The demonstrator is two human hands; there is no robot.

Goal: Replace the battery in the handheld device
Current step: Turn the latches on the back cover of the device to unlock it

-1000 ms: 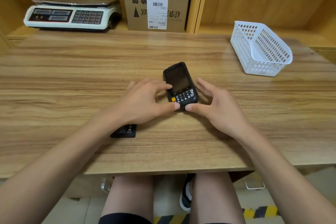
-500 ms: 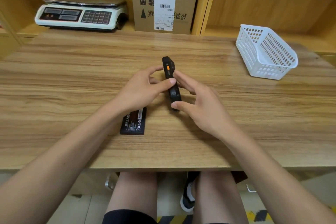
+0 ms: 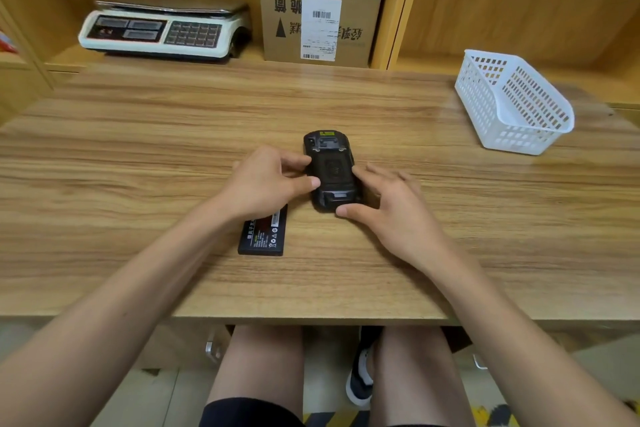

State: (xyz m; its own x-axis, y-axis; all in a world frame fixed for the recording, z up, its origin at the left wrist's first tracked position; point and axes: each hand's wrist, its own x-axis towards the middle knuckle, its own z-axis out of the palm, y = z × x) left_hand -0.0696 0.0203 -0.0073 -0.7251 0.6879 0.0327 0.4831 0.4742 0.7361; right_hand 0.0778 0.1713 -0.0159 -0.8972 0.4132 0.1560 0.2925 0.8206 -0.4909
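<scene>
From my remote seat the biggest thing in view is the wooden tabletop (image 3: 138, 156), running wide under both forearms, with shelving behind it. On the shelf sit a weighing scale (image 3: 162, 32) to the left and a cardboard box (image 3: 320, 15) beside it; a white basket (image 3: 512, 104) stands on the tabletop well off to the right.

Next down in size are my hands. The left hand (image 3: 263, 184) comes in from the left, its fingers (image 3: 298, 161) curled against the left edge of the handheld device (image 3: 330, 170), thumb tip pressing the same edge lower down. The right hand (image 3: 391, 208) lies on the other side, fingers spread and resting along the right edge, thumb at the near end. Both are loosely closed on the device, steadying it rather than lifting it.

The device lies face down near the middle of the tabletop, back cover up, long axis running away from me, near end between my two thumbs. I judge the cover is still on and the latch near my right thumb is what to work next; the right hand is the nearer one for it.

The spare battery (image 3: 265, 236) lies flat just beside my left wrist, partly hidden under it, near the device but apart from it.
</scene>
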